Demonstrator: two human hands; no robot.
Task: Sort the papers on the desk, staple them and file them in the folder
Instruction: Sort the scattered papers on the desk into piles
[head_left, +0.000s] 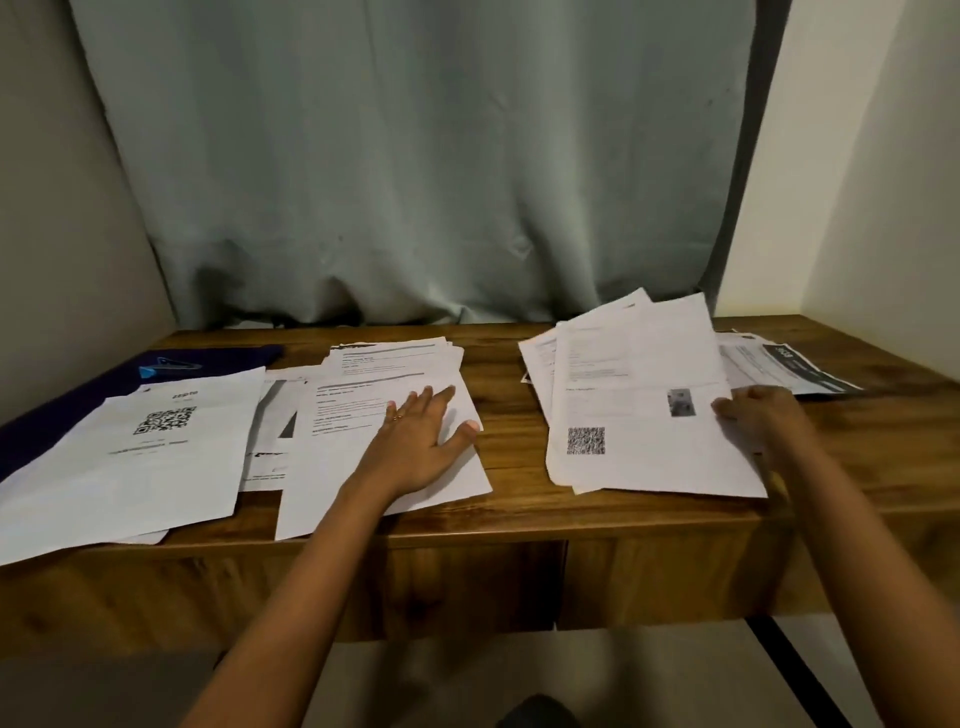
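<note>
Wooden desk (509, 364) before a grey-green curtain (415, 156), pale walls (857, 156) either side, dim, perhaps tiled floor (649, 675) below.

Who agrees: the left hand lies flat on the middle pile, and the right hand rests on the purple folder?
The head view shows the right hand on the edge of the right-hand pile, not the purple folder; the left hand lies flat on the middle pile.

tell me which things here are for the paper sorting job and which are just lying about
For the job: middle papers under left hand; right stack at right hand; QR sheet; dark-printed sheets; blue stapler; purple folder.
Just there: curtain behind the desk.
</note>
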